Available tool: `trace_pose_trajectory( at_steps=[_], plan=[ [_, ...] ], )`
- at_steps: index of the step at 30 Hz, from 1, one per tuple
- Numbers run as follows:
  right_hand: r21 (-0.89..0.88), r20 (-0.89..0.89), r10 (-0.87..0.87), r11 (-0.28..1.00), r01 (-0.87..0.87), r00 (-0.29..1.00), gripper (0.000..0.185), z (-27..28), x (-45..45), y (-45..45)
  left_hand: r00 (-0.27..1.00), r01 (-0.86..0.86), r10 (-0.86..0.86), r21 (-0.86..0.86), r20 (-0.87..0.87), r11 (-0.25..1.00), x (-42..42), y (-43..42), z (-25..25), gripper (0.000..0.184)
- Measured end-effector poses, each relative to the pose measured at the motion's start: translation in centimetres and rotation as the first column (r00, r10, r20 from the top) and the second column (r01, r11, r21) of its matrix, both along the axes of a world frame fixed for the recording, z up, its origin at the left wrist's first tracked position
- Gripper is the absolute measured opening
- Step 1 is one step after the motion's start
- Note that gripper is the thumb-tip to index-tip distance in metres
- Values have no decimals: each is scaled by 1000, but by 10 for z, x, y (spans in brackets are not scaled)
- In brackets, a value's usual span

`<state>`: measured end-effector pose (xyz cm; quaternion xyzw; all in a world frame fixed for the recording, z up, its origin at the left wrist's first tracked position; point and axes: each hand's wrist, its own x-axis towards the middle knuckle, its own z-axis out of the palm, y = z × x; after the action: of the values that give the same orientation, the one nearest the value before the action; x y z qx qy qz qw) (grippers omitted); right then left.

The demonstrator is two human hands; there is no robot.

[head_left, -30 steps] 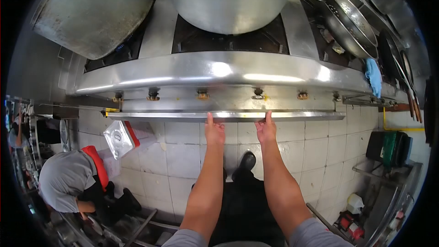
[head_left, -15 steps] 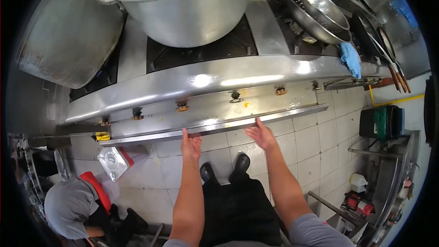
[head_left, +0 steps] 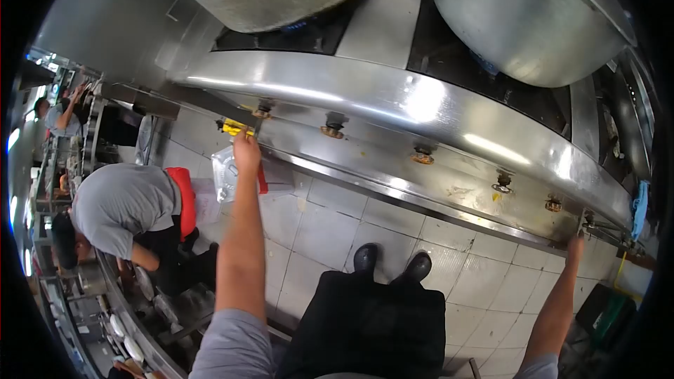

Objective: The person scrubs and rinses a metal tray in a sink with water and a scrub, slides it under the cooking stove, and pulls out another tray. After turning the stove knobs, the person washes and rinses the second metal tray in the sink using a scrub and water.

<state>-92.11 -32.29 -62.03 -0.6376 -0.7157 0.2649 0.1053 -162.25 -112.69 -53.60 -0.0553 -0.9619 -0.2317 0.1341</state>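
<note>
Ledge (head_left: 393, 186) of steel runs beneath the stove knobs (head_left: 423, 155), left hand (head_left: 246, 154) at one end beside a yellow fitting (head_left: 234, 126), right hand (head_left: 576, 244) near the other; I can't tell either's opening or hold.

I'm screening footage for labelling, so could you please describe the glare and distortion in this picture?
Head view: glare whitens patches of the stove's front edge; head view again: wide-angle distortion bows that edge, corners go black, the right hand looks small.
</note>
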Motion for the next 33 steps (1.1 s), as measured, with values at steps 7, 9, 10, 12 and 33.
trace_pose_trajectory(
  at_steps=[7, 9, 10, 12, 33],
  plan=[
    [150, 24, 385, 911, -384, 923, 35, -53, 33, 63, 940, 192, -99, -268, 325, 944, -75, -4, -37, 35],
    [283, 314, 458, 791, -542, 832, 51, -72, 44, 76, 879, 438, -418, -738, 231, 514, -159, -77, -123, 35],
    [146, 312, 350, 901, -408, 883, 56, -52, 22, 63, 812, 368, -567, -633, -138, 681, -160, -82, -136, 34],
    [60, 262, 192, 975, -215, 946, 71, -48, 11, 50, 958, 250, -284, -374, -38, 893, -126, -57, -112, 31],
    [162, 321, -302, 951, 262, 898, 61, 41, 84, -193, 961, -52, 128, -295, 245, 954, 82, -133, -43, 55]
  ],
)
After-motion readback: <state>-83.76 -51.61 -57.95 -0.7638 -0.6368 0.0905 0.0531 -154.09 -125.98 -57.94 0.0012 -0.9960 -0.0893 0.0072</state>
